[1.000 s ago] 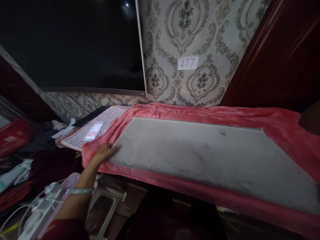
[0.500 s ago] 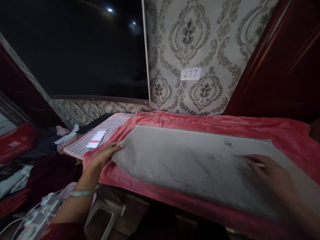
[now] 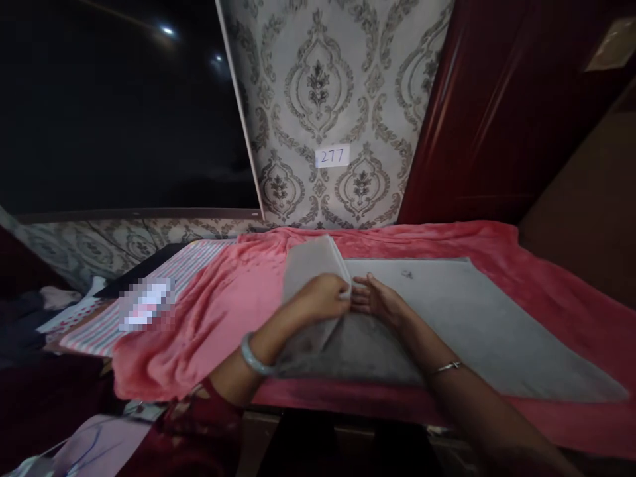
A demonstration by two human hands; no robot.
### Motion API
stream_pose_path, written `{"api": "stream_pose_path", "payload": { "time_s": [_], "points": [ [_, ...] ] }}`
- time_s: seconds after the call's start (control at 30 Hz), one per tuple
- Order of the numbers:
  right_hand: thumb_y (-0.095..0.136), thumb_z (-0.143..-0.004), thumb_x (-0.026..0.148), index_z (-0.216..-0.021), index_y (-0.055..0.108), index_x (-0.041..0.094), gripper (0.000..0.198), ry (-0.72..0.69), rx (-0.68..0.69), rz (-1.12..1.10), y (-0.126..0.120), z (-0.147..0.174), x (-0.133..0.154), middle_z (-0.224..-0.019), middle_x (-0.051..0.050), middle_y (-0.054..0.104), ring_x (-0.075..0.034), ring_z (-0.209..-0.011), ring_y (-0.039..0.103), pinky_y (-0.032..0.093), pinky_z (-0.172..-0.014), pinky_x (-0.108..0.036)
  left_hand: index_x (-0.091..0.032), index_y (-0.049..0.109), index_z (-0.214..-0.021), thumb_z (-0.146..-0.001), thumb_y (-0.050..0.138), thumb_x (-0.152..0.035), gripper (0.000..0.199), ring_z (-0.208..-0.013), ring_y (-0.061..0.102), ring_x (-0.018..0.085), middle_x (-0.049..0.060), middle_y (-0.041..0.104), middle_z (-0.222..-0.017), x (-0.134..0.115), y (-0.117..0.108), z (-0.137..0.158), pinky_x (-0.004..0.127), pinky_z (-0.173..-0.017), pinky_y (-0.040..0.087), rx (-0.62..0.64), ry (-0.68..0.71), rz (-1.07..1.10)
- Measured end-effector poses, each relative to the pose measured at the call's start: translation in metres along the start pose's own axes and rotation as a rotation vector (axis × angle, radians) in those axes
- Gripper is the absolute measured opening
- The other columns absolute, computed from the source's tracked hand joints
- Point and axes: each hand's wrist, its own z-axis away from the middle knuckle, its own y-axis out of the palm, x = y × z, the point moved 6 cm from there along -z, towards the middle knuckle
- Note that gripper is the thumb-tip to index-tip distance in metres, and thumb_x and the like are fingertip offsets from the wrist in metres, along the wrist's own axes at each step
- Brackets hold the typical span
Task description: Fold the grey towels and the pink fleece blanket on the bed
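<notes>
A grey towel-like cloth (image 3: 477, 331) lies over a pink blanket (image 3: 248, 291), its left end lifted and folded over toward the right. My left hand (image 3: 325, 296), a bangle on its wrist, is closed on the edge of that raised flap. Just right of it my right hand (image 3: 380, 298) has its fingers stretched out, close to the flap's edge. Whether those fingertips touch the cloth I cannot tell. A small dark mark shows on the cloth near its far edge.
A phone-like blurred item (image 3: 146, 305) rests on a striped cloth (image 3: 199, 255) at the left. Behind stand a large dark television (image 3: 124, 119), patterned wallpaper with a paper label (image 3: 332, 156), and a dark red wooden panel (image 3: 462, 132).
My left hand has carried the cloth's left end up and rightward, folding it over. My right hand has moved left to meet it. The view has turned right.
</notes>
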Motion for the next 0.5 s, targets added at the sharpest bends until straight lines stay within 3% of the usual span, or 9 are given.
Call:
{"api": "stream_pose_path", "payload": {
  "time_s": [0.07,0.13,0.27,0.37,0.43,0.5],
  "points": [
    [0.040,-0.099,0.053,-0.115,0.055,0.022,0.038,-0.009,0.016,0.003,-0.009,0.000,-0.007,-0.108,-0.013,0.072,-0.023,-0.092,0.072,0.057,-0.086,-0.043,-0.015,0.067,-0.071,-0.079,0.062,-0.012,0.010,-0.074,0.064,0.022,0.007,0.069,-0.075,-0.016,0.043,0.001,0.032,-0.072,0.048,0.166,0.050,-0.108],
    [0.049,-0.095,0.050,-0.110,0.058,0.022,0.033,-0.055,0.047,0.030,-0.013,0.000,-0.011,-0.106,-0.011,0.072,-0.022,-0.091,0.071,0.057,-0.082,-0.038,-0.014,0.068,-0.082,-0.082,0.063,-0.016,0.006,-0.084,0.067,0.026,0.011,0.072,-0.088,-0.019,0.070,0.012,0.036,-0.078,0.050,0.203,0.032,-0.146],
    [0.067,-0.082,0.041,-0.108,0.062,0.023,0.032,-0.122,0.102,0.095,-0.008,0.001,-0.012,-0.099,-0.007,0.073,-0.019,-0.085,0.070,0.056,-0.074,-0.029,-0.015,0.059,-0.117,-0.082,0.065,-0.019,0.036,-0.104,0.067,0.028,0.013,0.069,-0.117,-0.007,0.086,0.045,0.040,-0.090,0.053,0.023,-0.058,0.049],
    [0.069,-0.078,0.037,-0.120,0.058,0.024,0.045,-0.109,0.015,0.148,-0.010,-0.005,-0.009,-0.091,-0.004,0.072,-0.017,-0.076,0.069,0.056,-0.070,-0.029,-0.018,0.047,-0.136,-0.078,0.067,-0.016,0.062,-0.120,0.062,0.027,0.013,0.062,-0.134,0.006,0.089,0.073,0.044,-0.101,0.052,-0.175,-0.062,0.150],
    [0.066,-0.080,0.037,-0.132,0.052,0.024,0.056,-0.125,-0.104,0.274,-0.013,-0.013,-0.004,-0.085,-0.002,0.070,-0.016,-0.069,0.066,0.055,-0.066,-0.031,-0.018,0.049,-0.138,-0.079,0.066,-0.014,0.062,-0.127,0.058,0.029,0.015,0.060,-0.138,0.008,0.096,0.085,0.050,-0.106,0.048,-0.220,-0.025,0.050],
    [0.064,-0.080,0.034,-0.140,0.048,0.022,0.063,-0.178,-0.200,0.410,-0.013,-0.024,0.004,-0.079,0.000,0.067,-0.016,-0.065,0.064,0.055,-0.066,-0.032,-0.018,0.058,-0.131,-0.080,0.061,-0.009,0.051,-0.129,0.057,0.032,0.015,0.062,-0.136,0.007,0.106,0.089,0.054,-0.107,0.047,-0.178,0.027,-0.115]
  ]
}}
